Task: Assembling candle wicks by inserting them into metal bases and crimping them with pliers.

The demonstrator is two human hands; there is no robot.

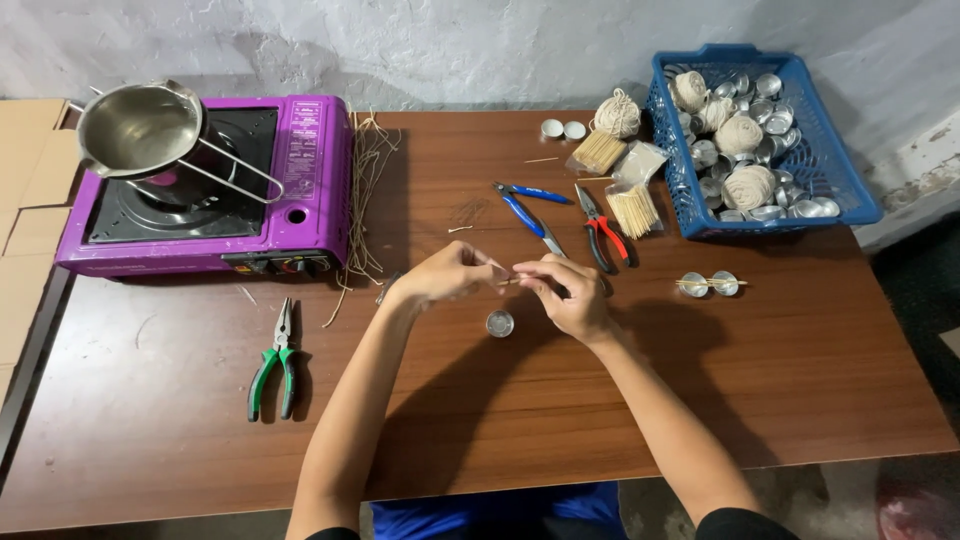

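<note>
Brown wooden table [200, 420] against a rough white wall: you are fitting a thin stick between your fingertips.
Your left hand [447, 272] and right hand [568, 296] both pinch the stick [508, 281] just above the small metal cup [500, 323]; next calls for steady alignment. Far right of the cup, the blue basket [860, 205] holds string balls and more cups.

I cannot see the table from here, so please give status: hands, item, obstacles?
Left hand and right hand pinch a thin pale wooden stick together. Small round silver metal cup sits just below. Nothing between.
</note>
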